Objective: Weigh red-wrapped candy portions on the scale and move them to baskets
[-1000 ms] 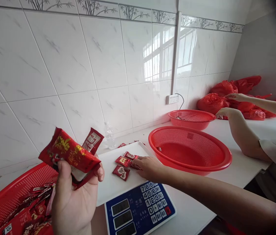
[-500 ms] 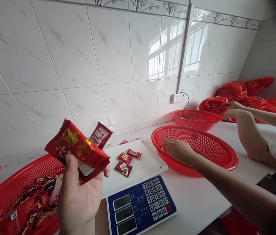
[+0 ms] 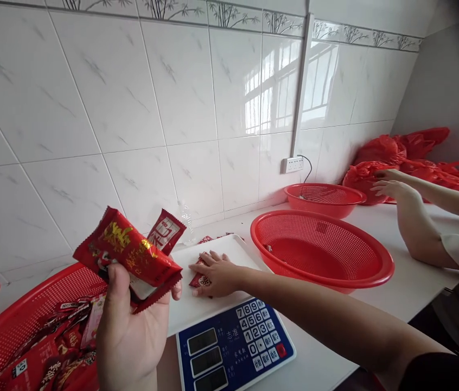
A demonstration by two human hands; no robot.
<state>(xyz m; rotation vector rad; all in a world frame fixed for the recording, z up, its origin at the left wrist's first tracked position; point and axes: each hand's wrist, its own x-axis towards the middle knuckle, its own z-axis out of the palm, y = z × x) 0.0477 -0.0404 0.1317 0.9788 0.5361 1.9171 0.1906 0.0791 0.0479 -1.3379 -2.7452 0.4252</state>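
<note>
Raised at the lower left, my left hand (image 3: 132, 326) grips several wrapped packets, a large red one with gold writing (image 3: 132, 247) in front and a smaller red one (image 3: 166, 231) behind it. My right hand (image 3: 217, 274) lies over small red packets (image 3: 203, 281) on the white scale tray (image 3: 180, 315); its fingers are spread and partly cover them. Below the tray is the scale's blue keypad panel (image 3: 235, 347). Whether my right fingers grip any packet is hidden.
A red basket of packets (image 3: 30, 296) stands at the left. Right of the tray is a large red basket (image 3: 323, 255), with a smaller one (image 3: 323, 198) behind. Another person's hands (image 3: 394, 184) touch red bags (image 3: 380, 155) at the back right. A clear bottle (image 3: 185, 217) is by the wall.
My right hand has moved left from the large basket's rim onto the packets on the tray. My left hand still holds its packets. The other person's hands have shifted slightly at the bags.
</note>
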